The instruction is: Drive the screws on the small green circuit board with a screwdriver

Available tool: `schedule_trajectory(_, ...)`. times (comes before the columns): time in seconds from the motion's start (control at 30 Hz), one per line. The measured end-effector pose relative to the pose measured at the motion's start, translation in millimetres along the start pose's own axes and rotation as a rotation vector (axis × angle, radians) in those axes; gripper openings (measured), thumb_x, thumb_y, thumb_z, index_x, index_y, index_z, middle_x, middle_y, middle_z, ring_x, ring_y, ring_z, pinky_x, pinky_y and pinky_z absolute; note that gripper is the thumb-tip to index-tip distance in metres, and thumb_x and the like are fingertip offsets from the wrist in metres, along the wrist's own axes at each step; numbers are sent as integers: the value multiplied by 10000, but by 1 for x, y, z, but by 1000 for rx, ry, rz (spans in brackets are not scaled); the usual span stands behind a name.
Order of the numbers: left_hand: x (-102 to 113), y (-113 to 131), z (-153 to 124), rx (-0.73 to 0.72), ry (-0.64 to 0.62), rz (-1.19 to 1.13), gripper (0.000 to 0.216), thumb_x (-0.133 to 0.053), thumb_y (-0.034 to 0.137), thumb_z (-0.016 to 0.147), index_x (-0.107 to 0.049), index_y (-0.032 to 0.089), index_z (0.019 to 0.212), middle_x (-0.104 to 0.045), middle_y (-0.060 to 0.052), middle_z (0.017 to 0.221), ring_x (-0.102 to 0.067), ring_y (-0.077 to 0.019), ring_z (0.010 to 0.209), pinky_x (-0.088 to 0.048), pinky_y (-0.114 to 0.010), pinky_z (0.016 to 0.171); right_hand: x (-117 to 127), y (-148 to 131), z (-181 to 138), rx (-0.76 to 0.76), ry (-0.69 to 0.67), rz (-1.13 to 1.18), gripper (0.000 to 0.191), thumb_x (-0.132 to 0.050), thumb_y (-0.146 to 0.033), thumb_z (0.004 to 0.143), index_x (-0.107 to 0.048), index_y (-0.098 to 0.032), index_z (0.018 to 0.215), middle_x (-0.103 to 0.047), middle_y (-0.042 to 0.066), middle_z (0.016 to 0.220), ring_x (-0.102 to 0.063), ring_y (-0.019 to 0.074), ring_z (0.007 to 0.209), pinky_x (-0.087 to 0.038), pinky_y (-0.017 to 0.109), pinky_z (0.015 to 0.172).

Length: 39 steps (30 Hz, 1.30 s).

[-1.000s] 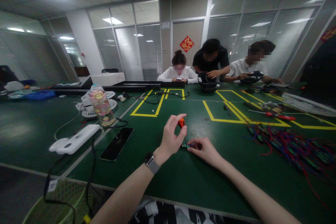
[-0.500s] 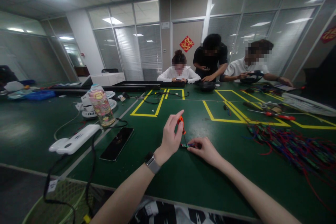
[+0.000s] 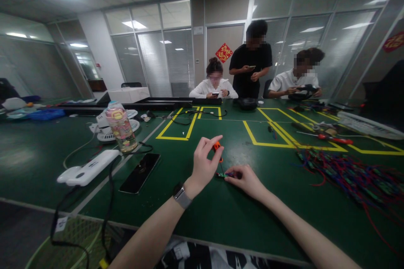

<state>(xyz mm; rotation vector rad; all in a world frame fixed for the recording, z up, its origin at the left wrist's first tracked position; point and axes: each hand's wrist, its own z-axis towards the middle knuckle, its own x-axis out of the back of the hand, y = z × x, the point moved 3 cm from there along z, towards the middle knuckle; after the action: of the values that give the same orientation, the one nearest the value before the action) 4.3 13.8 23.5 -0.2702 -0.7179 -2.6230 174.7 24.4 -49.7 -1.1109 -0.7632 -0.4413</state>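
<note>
My left hand (image 3: pixel 203 160), with a watch on its wrist, is closed round an orange and black screwdriver (image 3: pixel 216 146) at the middle of the table. The index finger points out over the top of the handle. Its thin dark shaft runs down to a small green circuit board (image 3: pixel 221 175), where the exact contact is too small to make out. The board lies low at the table top, with dark blue and red wires at its right end. My right hand (image 3: pixel 244 180) pinches the board and wires there; its curled fingers hide part of them.
A tangle of wired boards (image 3: pixel 350 172) spreads at the right, near a red-handled screwdriver (image 3: pixel 336 139). To the left lie a phone (image 3: pixel 140 173), a white device (image 3: pixel 90 168) and a drink bottle (image 3: pixel 121 128). Several people are across the green table (image 3: pixel 268 235).
My left fingers have shifted slightly around the screwdriver; my right hand stays at the board. Across the table, the standing person has straightened up, and the person at right has drawn an outstretched arm back.
</note>
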Motion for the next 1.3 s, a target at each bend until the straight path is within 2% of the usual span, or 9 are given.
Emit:
schedule_trajectory(0.1, 2, -1, 1, -18, 27, 14, 278, -602, 290, 920, -644, 241, 1190, -530, -13, 847, -545, -151, 775, -487, -280, 720, 0, 0, 0, -2, 4, -6, 190, -677, -335, 793, -780, -196, 871, -661, 10, 624, -547, 156, 598, -372, 256, 597)
schedule_trajectory(0.23, 0, 0, 1, -2, -21, -36, 357, -455, 207, 982, -538, 230, 1328, -592, -59, 1032, -582, -168, 943, -492, -302, 833, -1, 3, 0, -10, -2, 4, 216, -673, -348, 791, -781, -188, 889, -663, 16, 630, -541, 156, 597, -370, 252, 586)
schedule_trajectory(0.3, 0, 1, 1, -2, -13, -39, 342, -472, 205, 976, -555, 226, 1308, -598, -48, 983, -586, -160, 900, -492, -288, 806, -1, 4, 1, -12, -3, 3, 221, -675, -355, 788, -781, -188, 888, -657, 15, 622, -536, 155, 596, -367, 250, 581)
schedule_trajectory(0.43, 2, 2, 1, -37, 64, -12, 224, -620, 266, 905, -671, 220, 1119, -528, -4, 816, -550, -142, 759, -486, -269, 722, -1, 4, 1, -4, -6, 11, 215, -671, -356, 789, -781, -194, 875, -658, 14, 624, -531, 153, 598, -368, 248, 581)
schedule_trajectory(0.63, 0, 4, 0, -44, -20, -31, 333, -455, 203, 977, -557, 210, 1295, -586, -52, 967, -576, -160, 881, -492, -293, 779, -1, 4, 1, -9, -9, 11, 211, -674, -351, 787, -781, -192, 875, -656, 10, 614, -529, 148, 584, -368, 245, 574)
schedule_trajectory(0.8, 2, 1, -1, -39, 72, 24, 259, -621, 302, 905, -647, 228, 1153, -519, -8, 834, -537, -151, 770, -486, -285, 725, 0, 2, 0, -8, -4, 5, 204, -670, -348, 794, -781, -196, 874, -666, 16, 632, -542, 156, 603, -376, 250, 586)
schedule_trajectory(0.97, -1, 2, 0, -3, -38, -9, 384, -436, 198, 978, -497, 226, 1356, -571, -55, 1004, -568, -168, 903, -494, -302, 796, 1, 0, 0, -11, -10, -13, 210, -670, -352, 798, -781, -197, 887, -668, 14, 634, -537, 157, 600, -377, 258, 601)
schedule_trajectory(1.17, 0, 0, -1, -29, 50, 5, 255, -648, 286, 885, -641, 224, 1133, -514, -11, 867, -545, -151, 790, -489, -282, 743, -1, 2, 0, -6, 1, 1, 195, -679, -341, 793, -780, -199, 881, -663, 11, 633, -540, 157, 605, -374, 255, 596)
schedule_trajectory(1.3, -1, 2, -1, -21, -9, -20, 322, -494, 251, 968, -562, 223, 1281, -562, -45, 963, -570, -163, 867, -492, -295, 782, -1, 2, 0, 1, -2, 4, 200, -676, -346, 795, -778, -197, 881, -671, 10, 639, -540, 153, 595, -381, 257, 598)
